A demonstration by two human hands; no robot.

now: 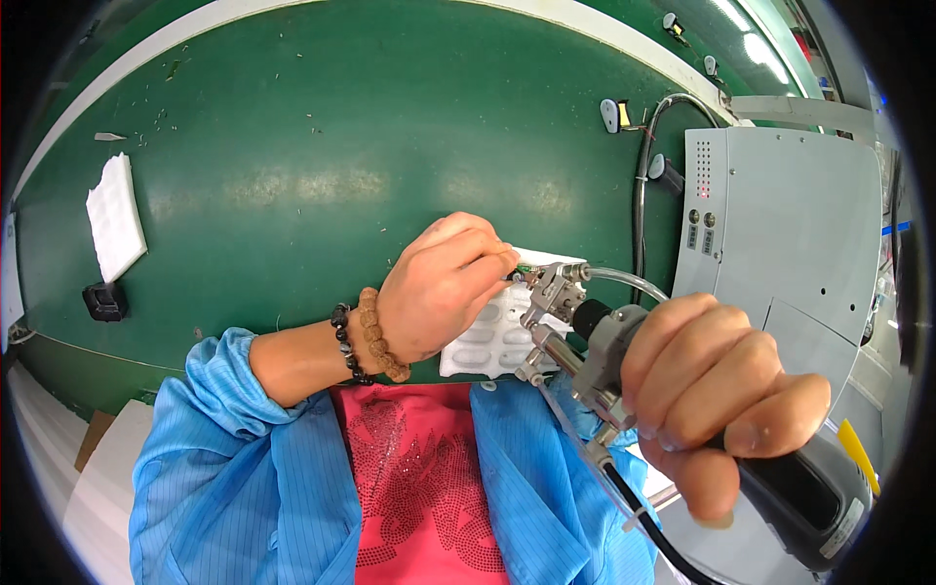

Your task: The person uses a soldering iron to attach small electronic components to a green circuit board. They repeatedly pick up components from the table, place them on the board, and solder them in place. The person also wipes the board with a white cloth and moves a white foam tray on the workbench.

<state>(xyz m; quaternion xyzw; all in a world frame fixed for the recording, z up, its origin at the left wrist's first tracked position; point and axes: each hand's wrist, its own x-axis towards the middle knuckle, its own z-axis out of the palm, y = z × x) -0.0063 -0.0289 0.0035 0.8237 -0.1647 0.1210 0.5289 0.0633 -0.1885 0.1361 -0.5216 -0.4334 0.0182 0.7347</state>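
Note:
My left hand point(439, 283) is closed in a pinch on a small part with green on it point(526, 269), mostly hidden behind the fingertips and the tool head. My right hand point(721, 390) wraps round a handheld tool point(603, 366) with a black grip, a metal head, several fittings and clear tubes. The tool's metal head reaches up to the pinched part; whether they touch I cannot tell. Under both lies a white moulded tray point(476, 357) with rounded pockets, close to my body and partly covered by my hand and the tool.
A grey machine cabinet point(799, 224) with red lights stands at right, beside a black hose point(640, 210). On the green table point(322, 117) at far left lie a torn white foam piece point(115, 218) and a small black block point(104, 301). Small clippings are scattered about.

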